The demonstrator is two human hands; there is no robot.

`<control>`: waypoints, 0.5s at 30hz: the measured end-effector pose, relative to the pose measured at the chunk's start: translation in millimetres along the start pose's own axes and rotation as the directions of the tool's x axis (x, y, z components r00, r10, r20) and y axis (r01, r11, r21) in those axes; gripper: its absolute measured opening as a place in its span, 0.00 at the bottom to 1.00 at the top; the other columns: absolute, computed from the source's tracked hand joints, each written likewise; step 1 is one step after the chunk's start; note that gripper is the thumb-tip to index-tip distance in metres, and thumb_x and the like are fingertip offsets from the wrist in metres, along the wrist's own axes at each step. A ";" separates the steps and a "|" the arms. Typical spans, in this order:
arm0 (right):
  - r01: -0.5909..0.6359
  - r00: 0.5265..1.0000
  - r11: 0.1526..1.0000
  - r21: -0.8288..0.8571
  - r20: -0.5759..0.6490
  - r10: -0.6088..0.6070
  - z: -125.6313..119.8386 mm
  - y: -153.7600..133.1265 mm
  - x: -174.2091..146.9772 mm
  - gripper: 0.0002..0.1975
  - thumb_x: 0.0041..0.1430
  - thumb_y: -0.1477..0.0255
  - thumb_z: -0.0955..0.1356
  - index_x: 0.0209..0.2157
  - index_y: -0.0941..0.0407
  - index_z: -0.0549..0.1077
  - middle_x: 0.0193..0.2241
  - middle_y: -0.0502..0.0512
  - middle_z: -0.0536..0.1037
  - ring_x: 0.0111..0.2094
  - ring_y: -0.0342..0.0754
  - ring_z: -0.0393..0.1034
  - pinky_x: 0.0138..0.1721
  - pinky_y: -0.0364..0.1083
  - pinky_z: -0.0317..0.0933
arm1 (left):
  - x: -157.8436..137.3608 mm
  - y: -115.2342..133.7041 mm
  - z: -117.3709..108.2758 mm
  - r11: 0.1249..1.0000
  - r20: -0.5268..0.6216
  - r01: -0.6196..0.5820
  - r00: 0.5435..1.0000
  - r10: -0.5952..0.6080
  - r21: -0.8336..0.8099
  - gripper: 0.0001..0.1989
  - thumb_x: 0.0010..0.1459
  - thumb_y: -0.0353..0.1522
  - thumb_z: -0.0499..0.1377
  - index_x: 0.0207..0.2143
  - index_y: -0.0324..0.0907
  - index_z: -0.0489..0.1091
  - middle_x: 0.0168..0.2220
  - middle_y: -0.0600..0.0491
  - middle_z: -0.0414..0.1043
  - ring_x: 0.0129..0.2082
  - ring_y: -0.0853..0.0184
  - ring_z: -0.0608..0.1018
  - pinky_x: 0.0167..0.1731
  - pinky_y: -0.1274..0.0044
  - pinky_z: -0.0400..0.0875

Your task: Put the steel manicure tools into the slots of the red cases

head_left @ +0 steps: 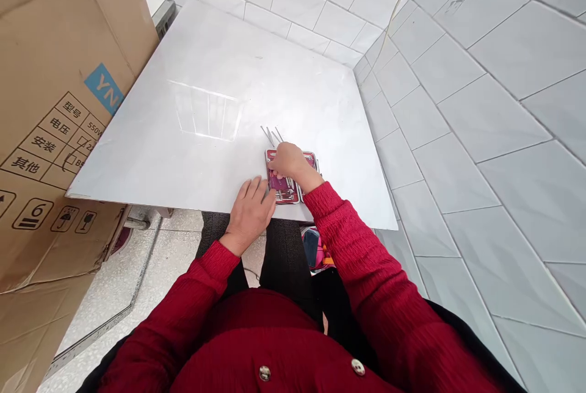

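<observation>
An opened manicure set case [284, 193] with a red and purple lining lies near the front edge of the white table. Small metal tools sit in it, and several thin metal tools [273, 135] lie on the table just beyond it. My right hand [289, 160] is over the upper part of the case, fingers bent together; whatever is between them is hidden. Flat at the table's edge, my left hand [251, 207] rests with its fingers stretched out and its thumb by the case's lower left corner.
A large cardboard box [59, 106] stands along the table's left side. The white tabletop [220, 167] reaches to tiled walls [480, 94] behind and at the right. A cable [391, 18] hangs in the corner. Below the front edge is a colourful bag-like item [314, 249].
</observation>
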State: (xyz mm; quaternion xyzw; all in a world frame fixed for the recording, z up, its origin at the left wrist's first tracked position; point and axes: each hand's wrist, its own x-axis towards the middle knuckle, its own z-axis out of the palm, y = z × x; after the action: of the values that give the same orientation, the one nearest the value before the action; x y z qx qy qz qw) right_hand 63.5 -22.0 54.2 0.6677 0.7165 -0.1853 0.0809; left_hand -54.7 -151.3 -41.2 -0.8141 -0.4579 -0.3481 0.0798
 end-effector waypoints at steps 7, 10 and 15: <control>-0.091 0.994 0.986 0.139 -0.046 0.099 0.5 0.3 -10.4 0.11 0.57 0.74 0.69 0.22 0.58 0.77 0.20 0.56 0.80 0.25 0.46 0.75 0.30 0.40 0.67 | -0.5 -0.5 0.3 0.999 0.030 0.020 0.999 -0.018 -0.051 0.12 0.69 0.29 0.55 0.50 0.37 0.76 0.55 0.37 0.76 0.61 0.49 0.75 0.60 0.56 0.71; -0.092 0.988 0.970 0.225 -0.097 0.116 -2.4 0.3 -9.5 0.13 0.57 0.75 0.68 0.20 0.58 0.75 0.19 0.55 0.79 0.23 0.45 0.73 0.30 0.40 0.67 | -0.2 -0.6 0.1 0.998 0.033 0.031 0.999 -0.029 -0.062 0.12 0.69 0.29 0.55 0.50 0.37 0.76 0.55 0.37 0.76 0.61 0.49 0.74 0.61 0.56 0.70; -0.060 0.981 0.929 0.365 -0.150 0.123 -15.1 6.1 6.1 0.14 0.56 0.77 0.68 0.18 0.56 0.73 0.17 0.53 0.77 0.20 0.42 0.71 0.29 0.39 0.66 | -0.3 -0.5 0.1 0.998 0.027 0.031 0.999 -0.029 -0.054 0.13 0.69 0.28 0.55 0.51 0.38 0.75 0.55 0.37 0.76 0.61 0.50 0.74 0.61 0.56 0.70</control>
State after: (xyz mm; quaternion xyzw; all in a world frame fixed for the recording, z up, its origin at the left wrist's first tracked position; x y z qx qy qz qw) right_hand 70.9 -10.4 64.9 0.7174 0.6428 -0.2511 -0.0954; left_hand -55.1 -151.2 -41.6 -0.8135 -0.4614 -0.3509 0.0462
